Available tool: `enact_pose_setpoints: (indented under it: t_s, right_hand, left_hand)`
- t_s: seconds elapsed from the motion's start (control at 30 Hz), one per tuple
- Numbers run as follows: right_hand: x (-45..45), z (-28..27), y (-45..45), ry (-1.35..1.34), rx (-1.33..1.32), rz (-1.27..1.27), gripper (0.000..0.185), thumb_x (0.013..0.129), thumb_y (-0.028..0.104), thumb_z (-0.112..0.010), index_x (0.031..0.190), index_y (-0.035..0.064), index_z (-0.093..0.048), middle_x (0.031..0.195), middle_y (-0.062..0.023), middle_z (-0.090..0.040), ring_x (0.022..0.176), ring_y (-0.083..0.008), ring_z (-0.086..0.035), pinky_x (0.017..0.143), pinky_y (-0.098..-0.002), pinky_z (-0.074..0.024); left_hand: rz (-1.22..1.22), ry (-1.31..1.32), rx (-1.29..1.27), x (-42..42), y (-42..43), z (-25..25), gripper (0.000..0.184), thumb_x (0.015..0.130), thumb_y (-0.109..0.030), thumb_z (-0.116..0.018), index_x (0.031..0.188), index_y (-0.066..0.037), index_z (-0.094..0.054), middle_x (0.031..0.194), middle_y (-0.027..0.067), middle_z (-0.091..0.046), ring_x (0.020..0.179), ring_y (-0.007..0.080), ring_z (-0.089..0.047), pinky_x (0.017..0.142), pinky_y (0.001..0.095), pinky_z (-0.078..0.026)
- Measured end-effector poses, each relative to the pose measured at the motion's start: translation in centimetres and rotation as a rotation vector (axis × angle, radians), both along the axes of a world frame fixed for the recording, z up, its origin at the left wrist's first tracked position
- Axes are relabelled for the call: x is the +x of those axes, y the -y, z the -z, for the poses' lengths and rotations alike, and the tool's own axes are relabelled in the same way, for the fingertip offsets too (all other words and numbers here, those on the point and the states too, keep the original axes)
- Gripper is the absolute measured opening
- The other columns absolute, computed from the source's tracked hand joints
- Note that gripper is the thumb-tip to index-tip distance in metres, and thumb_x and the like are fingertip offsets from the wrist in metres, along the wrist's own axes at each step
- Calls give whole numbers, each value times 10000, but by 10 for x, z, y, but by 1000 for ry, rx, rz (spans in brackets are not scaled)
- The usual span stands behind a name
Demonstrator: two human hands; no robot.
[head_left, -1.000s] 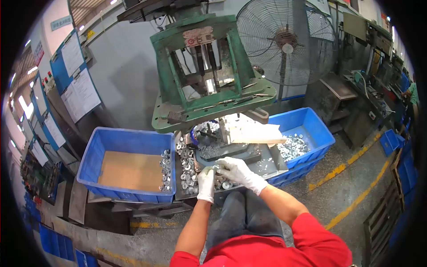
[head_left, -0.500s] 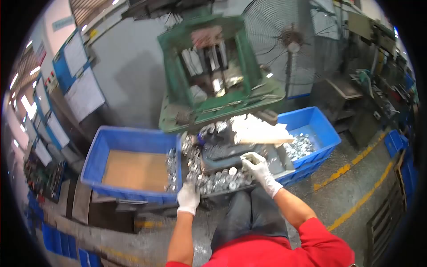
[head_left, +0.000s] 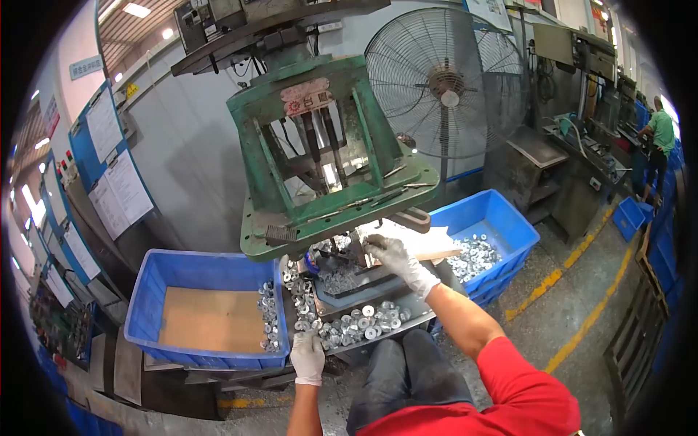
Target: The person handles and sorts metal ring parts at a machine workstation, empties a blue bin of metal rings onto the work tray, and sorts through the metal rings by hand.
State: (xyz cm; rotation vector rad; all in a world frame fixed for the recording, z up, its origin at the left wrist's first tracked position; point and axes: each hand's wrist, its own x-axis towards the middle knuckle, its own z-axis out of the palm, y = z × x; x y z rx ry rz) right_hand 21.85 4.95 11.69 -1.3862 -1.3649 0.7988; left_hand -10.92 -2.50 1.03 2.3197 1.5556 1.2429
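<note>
My right hand point(head_left: 392, 256), in a white glove, reaches under the front of the green press point(head_left: 342, 207). Its fingertips are pinched together beside the press tooling point(head_left: 331, 254), and whatever they hold is too small to make out. My left hand point(head_left: 307, 357), also gloved, is at the front left corner of the work tray, fingers curled at the edge of a pile of round metal parts point(head_left: 367, 323). What those fingers hold, if anything, is hidden. More metal parts point(head_left: 302, 294) lie along the tray's left side.
On the left stands a blue bin point(head_left: 207, 356) with a cardboard sheet point(head_left: 211, 320) and metal parts along its right side. A second blue bin point(head_left: 498, 211) on the right holds shiny parts point(head_left: 472, 258). Behind are a large fan point(head_left: 443, 83) and, far right, a person point(head_left: 660, 138).
My right hand has moved forward and left, from above the tray's front right to the press tooling. My left hand stays near the tray's front left corner. The view has shifted.
</note>
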Motion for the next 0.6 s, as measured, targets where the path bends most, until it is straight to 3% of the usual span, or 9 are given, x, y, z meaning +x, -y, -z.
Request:
enact_pose_setpoints:
  t_s: [0.03,0.13,0.17,0.23,0.33,0.43,0.47,0.53,0.6]
  right_hand:
    - [3,4,0,266,194,13,365,939,271,-657,1217,34,-678,1131,-155,-728,1078,-250,-683,953,-359,-507]
    - [3,-14,-7,288,-59,72,404,973,367,-564,1223,70,-675,1137,-171,-714,1051,-332,-681,922,-383,-523]
    - [8,17,-35,366,196,95,376,974,359,-562,1210,92,-681,1086,-182,-719,977,-344,-696,852,-396,-538]
    - [2,-7,-34,213,60,131,314,979,316,-575,1172,100,-695,989,-153,-733,867,-263,-713,778,-352,-540]
    - [4,-2,-28,269,43,138,321,988,300,-577,1194,76,-683,986,-165,-731,856,-245,-717,775,-350,-542]
    - [-7,15,1,325,241,230,337,995,302,-566,1199,56,-671,989,-165,-731,894,-262,-718,795,-351,-544]
    - [-19,9,26,188,121,189,290,991,285,-580,1112,47,-692,982,-165,-727,920,-288,-716,812,-364,-546]
    - [-29,24,49,510,351,-166,241,907,288,-639,976,70,-715,902,-163,-707,887,-361,-688,803,-434,-549]
    - [-54,37,68,685,173,-341,261,888,333,-670,992,99,-725,905,-148,-715,869,-334,-699,747,-422,-548]
  left_hand:
    - [-8,2,-4,-1,0,-1,108,865,-129,-662,940,-56,-686,894,191,-661,836,388,-651,726,472,-518]
    - [80,-82,-191,1,12,-20,246,863,-234,-705,1049,-74,-703,926,195,-664,890,396,-649,763,473,-520]
    - [100,-142,-222,0,15,-24,303,850,-276,-724,1084,-84,-706,961,193,-670,914,393,-650,782,469,-524]
    - [147,-194,-249,-2,9,-20,381,825,-331,-754,1117,-89,-709,1070,191,-680,967,388,-657,835,451,-533]
    - [166,-174,-338,-2,-3,-9,305,817,-235,-749,1070,-67,-716,1038,189,-694,995,364,-665,866,432,-527]
    - [187,-157,-368,1,-3,-15,241,816,-195,-738,1016,-61,-725,1018,181,-700,974,346,-674,847,417,-527]
    - [178,-134,-378,2,-4,-14,235,816,-189,-736,1013,-61,-725,1010,181,-699,965,344,-676,840,413,-527]
    - [157,-94,-398,4,-3,-11,224,816,-178,-733,1007,-61,-725,994,179,-697,947,338,-678,824,405,-528]
    - [167,-106,-360,2,-3,-11,223,817,-176,-735,1006,-58,-724,978,171,-698,921,335,-679,817,397,-532]
